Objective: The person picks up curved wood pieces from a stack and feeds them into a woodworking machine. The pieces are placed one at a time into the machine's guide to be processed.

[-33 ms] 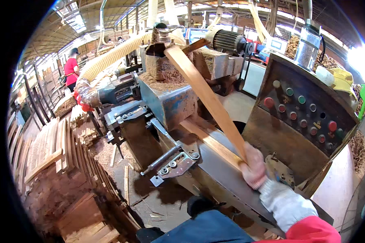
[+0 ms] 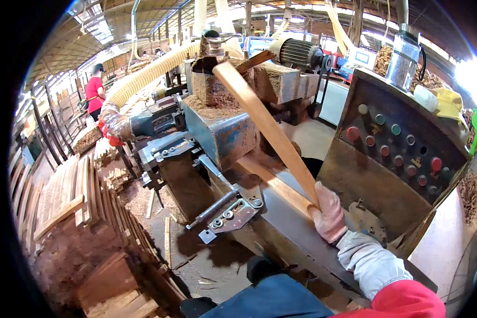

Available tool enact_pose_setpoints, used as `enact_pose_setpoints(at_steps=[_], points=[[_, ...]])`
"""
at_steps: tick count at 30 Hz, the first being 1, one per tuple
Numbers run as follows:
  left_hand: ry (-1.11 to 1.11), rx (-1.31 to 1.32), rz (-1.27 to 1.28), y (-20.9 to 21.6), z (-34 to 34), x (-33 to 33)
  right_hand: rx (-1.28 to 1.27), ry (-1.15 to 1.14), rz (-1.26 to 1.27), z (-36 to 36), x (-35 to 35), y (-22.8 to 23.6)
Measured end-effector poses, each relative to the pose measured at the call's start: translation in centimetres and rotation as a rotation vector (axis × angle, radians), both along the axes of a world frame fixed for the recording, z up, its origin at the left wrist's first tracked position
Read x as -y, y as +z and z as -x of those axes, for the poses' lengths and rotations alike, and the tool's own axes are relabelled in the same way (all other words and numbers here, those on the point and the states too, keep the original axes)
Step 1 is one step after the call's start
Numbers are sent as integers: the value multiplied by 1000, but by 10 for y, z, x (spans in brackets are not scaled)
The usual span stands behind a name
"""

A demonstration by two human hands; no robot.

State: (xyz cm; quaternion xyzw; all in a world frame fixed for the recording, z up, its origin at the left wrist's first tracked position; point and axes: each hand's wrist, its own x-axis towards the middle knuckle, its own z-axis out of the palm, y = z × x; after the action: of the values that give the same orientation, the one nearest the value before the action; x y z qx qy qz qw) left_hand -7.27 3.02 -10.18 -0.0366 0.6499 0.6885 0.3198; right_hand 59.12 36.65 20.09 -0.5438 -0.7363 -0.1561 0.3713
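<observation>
My right hand (image 2: 329,214), in what looks like a pale pinkish glove, is closed around the near end of a long flat wooden strip (image 2: 270,132). The strip slants up and away to the left, its far end in front of the machine's sawdust-covered top. Under it, a second wooden strip (image 2: 275,185) lies along the metal bed (image 2: 297,225) and runs in beneath the blue machine housing (image 2: 220,132). My thumb side meets this lower strip's near end; whether it is gripped too, I cannot tell. My left hand is out of view.
A control panel (image 2: 392,143) with red and green buttons stands at the right, a clear bottle (image 2: 403,58) on top. A bracket with rollers (image 2: 230,214) juts from the bed's left side. Stacked wood strips (image 2: 63,196) fill the left. A person in red (image 2: 94,93) stands beyond.
My right hand has shifted slightly left. The near ends of both strips have moved slightly left and away with it.
</observation>
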Motion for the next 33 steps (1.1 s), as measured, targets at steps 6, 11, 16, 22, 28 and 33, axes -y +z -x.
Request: enact_pose_setpoints(at_steps=[6,11,16,22,28,33], points=[[194,198,224,100,-2,-86,-126,-2,60,20,-22,-5],[-591,-971,867,-10,109,-42,-21,-92,553,-6,106,19],[228,262,-91,14,69,-75,239,-291,503,-55,247,42],[288,66,-110,57,12,-78,265,-41,299,-54,191,38],[-2,-105,-54,174,-116,-78,160,314,203,-8,29,24],[-452,35,-452,192,-209,-163,106,321,187,29,-13,4]])
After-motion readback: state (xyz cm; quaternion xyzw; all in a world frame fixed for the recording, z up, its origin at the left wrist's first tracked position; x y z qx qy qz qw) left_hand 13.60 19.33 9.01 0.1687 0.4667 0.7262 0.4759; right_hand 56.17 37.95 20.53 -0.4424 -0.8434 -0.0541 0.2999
